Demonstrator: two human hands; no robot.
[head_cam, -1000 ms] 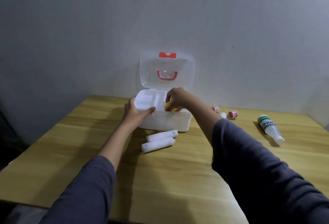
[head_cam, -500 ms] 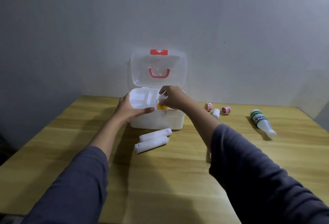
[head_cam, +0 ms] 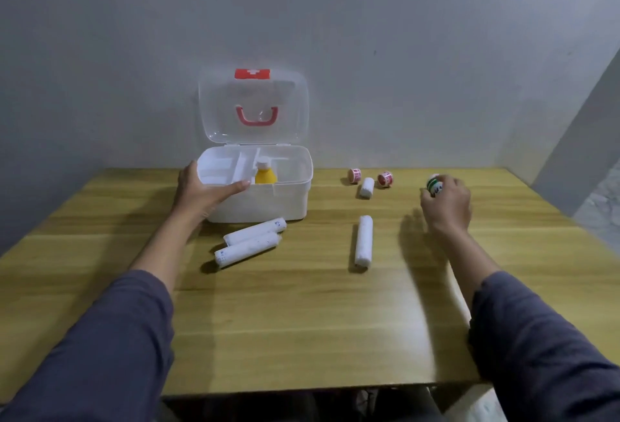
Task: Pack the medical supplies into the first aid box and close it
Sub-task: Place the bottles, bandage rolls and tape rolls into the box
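Observation:
The white first aid box (head_cam: 288,202) stands open at the back of the table, its clear lid (head_cam: 253,104) upright. A yellow bottle (head_cam: 265,174) stands inside beside the inner tray (head_cam: 221,166). My left hand (head_cam: 201,191) grips the box's front-left rim and tray. My right hand (head_cam: 448,205) is far to the right, fingers closed around the green-and-white bottle (head_cam: 434,185). Two bandage rolls (head_cam: 250,242) lie in front of the box, a third roll (head_cam: 364,243) to their right. A small white roll (head_cam: 367,187) and two red tape rolls (head_cam: 355,175) (head_cam: 384,179) lie further back.
The wooden table (head_cam: 302,321) ends at a near edge low in the frame. A grey wall rises just behind the box. A slanted grey surface closes the right side past the table's corner.
My right hand left the box, leaving the yellow bottle inside, and swung right to the green-and-white bottle. The left hand stayed on the box. The camera view shifted.

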